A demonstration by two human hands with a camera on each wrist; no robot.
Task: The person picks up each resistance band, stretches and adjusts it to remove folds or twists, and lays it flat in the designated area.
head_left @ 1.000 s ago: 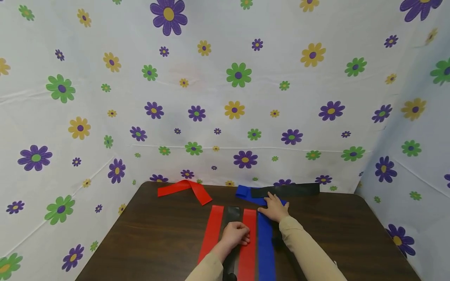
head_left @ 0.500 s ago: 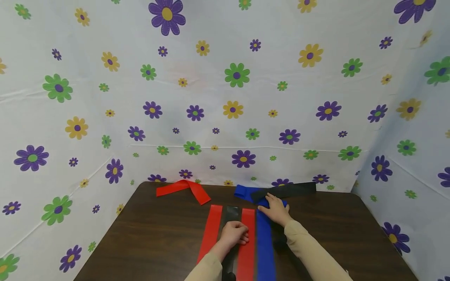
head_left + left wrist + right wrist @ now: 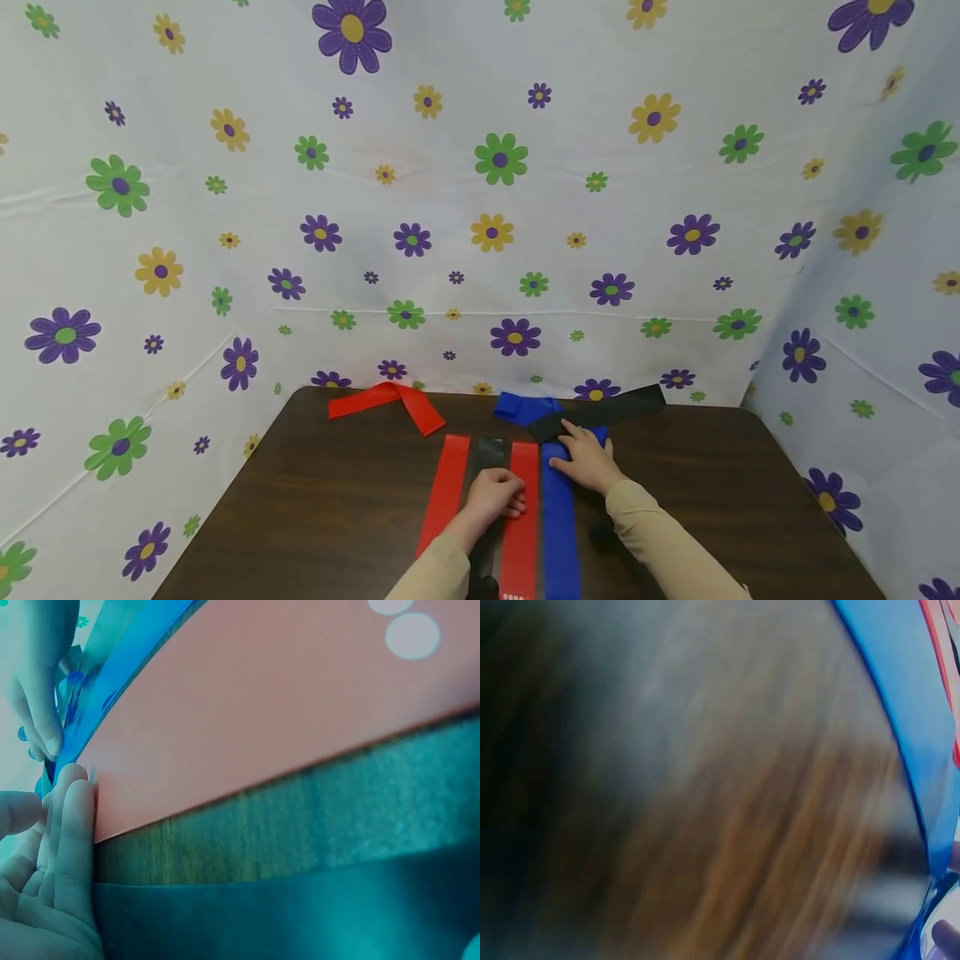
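Note:
In the head view, flat bands lie side by side on the table: a left red band (image 3: pixel 448 483), a black band (image 3: pixel 491 452), a second red band (image 3: pixel 525 467) and a blue band (image 3: pixel 558 517). My left hand (image 3: pixel 491 493) rests sideways over the black and second red bands, fingers loosely bent, gripping nothing. My right hand (image 3: pixel 588 462) lies at the blue band's far end, fingers spread. Its fingertips touch the near left end of a loose black strip (image 3: pixel 618 408). That strip crosses a folded blue strip (image 3: pixel 525 407). The right palm's underside is hidden.
A folded red strip (image 3: pixel 390 400) lies at the back left of the dark wooden table (image 3: pixel 322 500). Flower-printed cloth (image 3: pixel 435 208) hangs behind and at both sides. The right wrist view is mostly blurred wood (image 3: pixel 757 847), with a blue band (image 3: pixel 907 690) along its right.
The loose black strip's left end has come nearer to me at my right fingertips, so the strip slants more. My left hand stays in place. The head view has shifted slightly.

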